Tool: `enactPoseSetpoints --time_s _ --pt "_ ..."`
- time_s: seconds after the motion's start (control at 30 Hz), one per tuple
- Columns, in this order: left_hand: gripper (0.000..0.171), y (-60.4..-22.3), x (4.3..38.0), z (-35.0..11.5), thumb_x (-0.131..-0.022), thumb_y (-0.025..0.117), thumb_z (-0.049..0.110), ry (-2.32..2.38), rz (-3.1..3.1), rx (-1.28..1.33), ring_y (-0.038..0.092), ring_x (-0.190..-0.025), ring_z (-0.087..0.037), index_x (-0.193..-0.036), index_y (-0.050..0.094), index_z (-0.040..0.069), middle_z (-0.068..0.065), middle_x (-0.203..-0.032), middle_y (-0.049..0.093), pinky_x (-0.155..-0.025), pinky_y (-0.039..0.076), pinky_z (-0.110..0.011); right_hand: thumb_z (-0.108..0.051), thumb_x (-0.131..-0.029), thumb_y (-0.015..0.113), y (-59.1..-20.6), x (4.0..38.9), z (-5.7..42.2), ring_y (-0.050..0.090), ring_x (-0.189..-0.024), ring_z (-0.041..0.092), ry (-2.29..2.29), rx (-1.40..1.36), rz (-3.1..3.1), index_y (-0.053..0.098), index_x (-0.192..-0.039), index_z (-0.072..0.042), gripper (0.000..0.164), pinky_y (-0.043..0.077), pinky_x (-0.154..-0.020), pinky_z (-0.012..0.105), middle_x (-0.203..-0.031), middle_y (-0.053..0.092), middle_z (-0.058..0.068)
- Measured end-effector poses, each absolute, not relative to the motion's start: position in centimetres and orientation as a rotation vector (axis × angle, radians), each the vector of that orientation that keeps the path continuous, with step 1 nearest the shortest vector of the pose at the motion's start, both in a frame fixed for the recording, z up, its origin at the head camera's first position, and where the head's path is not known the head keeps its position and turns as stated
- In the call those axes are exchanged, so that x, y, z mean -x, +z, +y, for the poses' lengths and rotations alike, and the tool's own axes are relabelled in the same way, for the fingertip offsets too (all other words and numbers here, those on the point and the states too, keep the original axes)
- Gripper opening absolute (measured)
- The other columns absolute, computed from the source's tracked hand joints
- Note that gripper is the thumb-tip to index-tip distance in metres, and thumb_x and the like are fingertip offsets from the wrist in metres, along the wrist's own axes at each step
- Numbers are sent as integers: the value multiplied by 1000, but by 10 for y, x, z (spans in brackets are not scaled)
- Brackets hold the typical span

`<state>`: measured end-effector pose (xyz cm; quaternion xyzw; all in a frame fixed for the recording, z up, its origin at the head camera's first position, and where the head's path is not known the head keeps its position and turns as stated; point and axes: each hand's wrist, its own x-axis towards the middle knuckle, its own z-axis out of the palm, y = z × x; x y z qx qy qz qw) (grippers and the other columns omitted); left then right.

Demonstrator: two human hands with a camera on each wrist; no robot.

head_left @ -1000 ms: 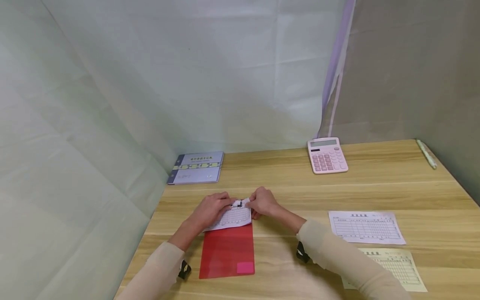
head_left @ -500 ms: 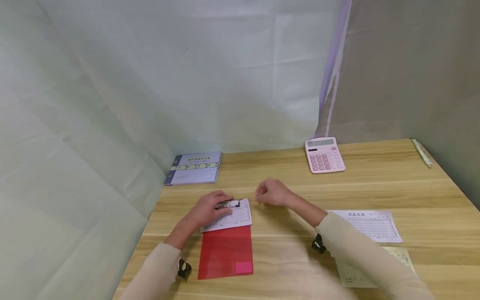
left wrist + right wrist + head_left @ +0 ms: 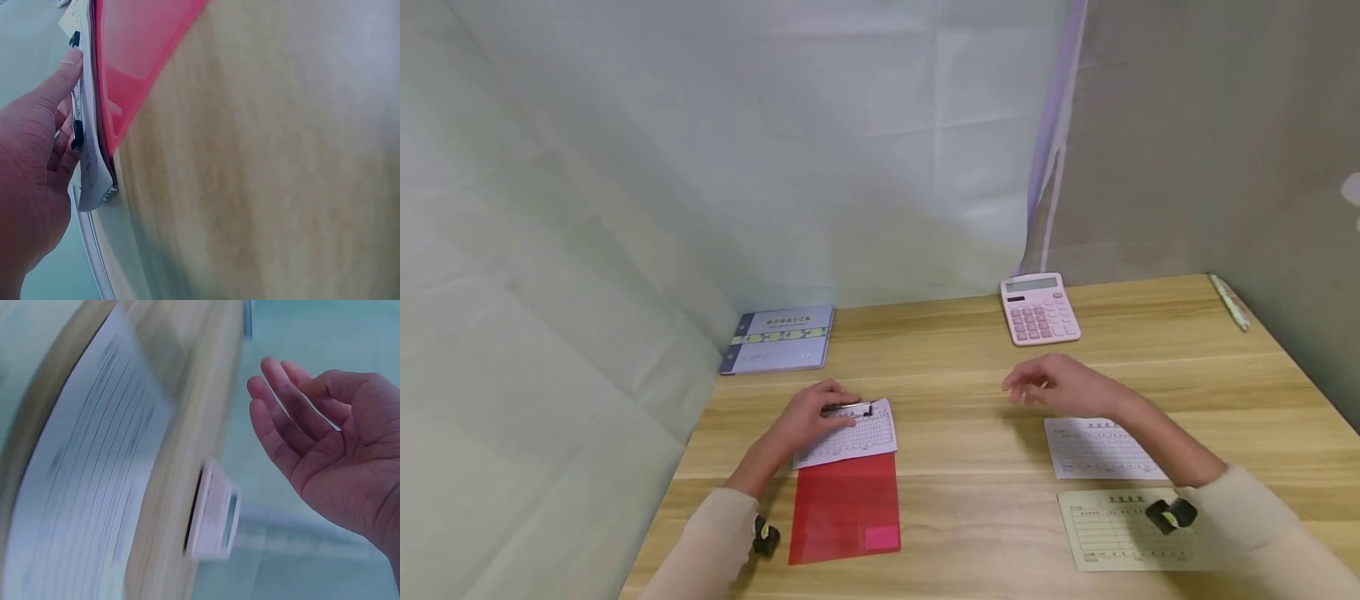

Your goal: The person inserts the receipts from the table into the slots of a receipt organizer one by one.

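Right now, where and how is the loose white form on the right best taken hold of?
Probably by the left edge of the loose white form, pinched by the right hand coming from above and the left. It lies flat on the table, so an edge likely needs lifting first; in the head view the forearm hides its right end.

pale creased sheeting (image 3: pixel 820 167) | grey-brown panel (image 3: pixel 1165 150) | purple strip between (image 3: pixel 1051 125) | wood-grain table (image 3: pixel 958 517)

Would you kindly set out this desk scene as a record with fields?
Left hand: grips metal clip
Right hand: holds nothing, near loose white form
Board: red clipboard, clipped white form over its upper part
Right side: loose white form, pale yellow form nearer the person
Far side, left to right: blue account book, pink calculator, pen
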<state>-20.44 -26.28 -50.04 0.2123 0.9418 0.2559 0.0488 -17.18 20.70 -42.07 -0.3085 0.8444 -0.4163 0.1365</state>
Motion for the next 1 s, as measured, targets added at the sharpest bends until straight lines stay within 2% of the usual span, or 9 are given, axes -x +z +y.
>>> enactPoseSetpoints --time_s 0.13,0.23,0.5,0.63,0.83,1.0 --pt "40 -501 203 -263 -91 87 29 772 2893 -657 61 -106 -14 -130 79 25 11 -115 65 -97 53 -40 6 -103 56 -415 154 257 71 -95 26 -1238 711 2481 70 -125 7 27 60 -80 35 -107 75 9" --pt "39 -501 202 -262 -91 88 29 773 2902 -651 60 -105 -15 -128 80 24 11 -113 65 -96 53 -40 5 -103 57 -417 141 291 70 -94 23 -1215 585 2561 70 -127 8 27 59 -78 34 -109 75 10" --pt "39 -502 203 -263 -90 88 29 783 2892 -662 61 -106 -14 -128 80 26 12 -115 65 -97 54 -39 -4 -101 70 -448 117 359 62 -93 -3 -1047 456 2891 75 -121 2 22 54 -73 23 -112 77 11" --pt "40 -501 203 -264 -91 88 29 777 2892 -679 61 -107 -14 -129 79 26 12 -115 65 -97 54 -40 -4 -101 71 -466 109 375 60 -93 -9 -1096 414 2902 73 -125 4 26 53 -73 21 -111 77 13" --pt "40 -500 203 -264 -91 87 28 781 2880 -694 61 -107 -14 -130 79 25 11 -115 65 -97 54 -40 0 -95 77 -488 102 379 63 -90 -7 -1217 390 2906 71 -124 9 31 49 -73 12 -109 76 18" --pt "39 -501 202 -264 -91 87 27 793 2882 -703 62 -106 -13 -129 79 24 12 -115 65 -97 55 -40 -3 -99 74 -497 100 375 58 -86 -1 -1277 277 2860 67 -129 12 35 47 -69 17 -110 73 12"
